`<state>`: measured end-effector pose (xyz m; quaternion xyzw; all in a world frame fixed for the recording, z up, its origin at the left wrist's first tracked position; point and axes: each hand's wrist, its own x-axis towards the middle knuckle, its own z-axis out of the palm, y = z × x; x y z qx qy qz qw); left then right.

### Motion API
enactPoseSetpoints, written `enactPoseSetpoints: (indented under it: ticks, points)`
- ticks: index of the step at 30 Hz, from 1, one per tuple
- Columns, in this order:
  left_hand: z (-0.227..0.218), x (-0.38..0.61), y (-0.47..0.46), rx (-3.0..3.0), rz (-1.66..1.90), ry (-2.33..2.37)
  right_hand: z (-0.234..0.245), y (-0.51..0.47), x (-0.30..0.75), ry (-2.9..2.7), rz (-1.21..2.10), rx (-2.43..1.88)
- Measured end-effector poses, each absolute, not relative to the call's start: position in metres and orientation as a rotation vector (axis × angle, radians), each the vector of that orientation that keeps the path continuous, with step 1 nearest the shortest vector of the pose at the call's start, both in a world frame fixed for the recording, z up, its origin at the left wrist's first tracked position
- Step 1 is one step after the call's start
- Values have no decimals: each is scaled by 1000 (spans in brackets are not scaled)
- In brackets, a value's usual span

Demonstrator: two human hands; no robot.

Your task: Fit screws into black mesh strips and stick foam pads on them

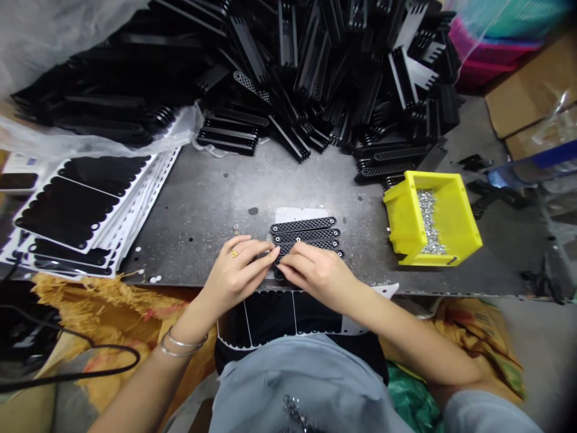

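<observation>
Several black perforated strips lie side by side on a white sheet at the near middle of the grey table. My left hand and my right hand meet over the nearest strip, fingertips pressed down on it. The fingers of both hands are curled together in a pinch. What they pinch is too small to make out. A ring shows on my left hand and bangles on that wrist. A sheet of black die-cut pads lies on my lap below the hands.
A big heap of black finned parts fills the back of the table. A yellow bin with small silver screws stands at the right. Stacked white sheets with black pads lie at the left. Cardboard boxes sit at the far right.
</observation>
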<state>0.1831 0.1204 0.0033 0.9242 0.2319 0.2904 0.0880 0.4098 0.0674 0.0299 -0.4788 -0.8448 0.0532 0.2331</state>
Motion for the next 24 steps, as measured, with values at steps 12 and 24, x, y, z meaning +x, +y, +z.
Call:
enactPoseSetpoints:
  ticks: [12,24]
  points:
    - [-1,190,119,2703,948,724,34,61,419,-2414,-58,-1197]
    - [2,194,121,2752,978,716,26,47,402,-2248,38,-1138]
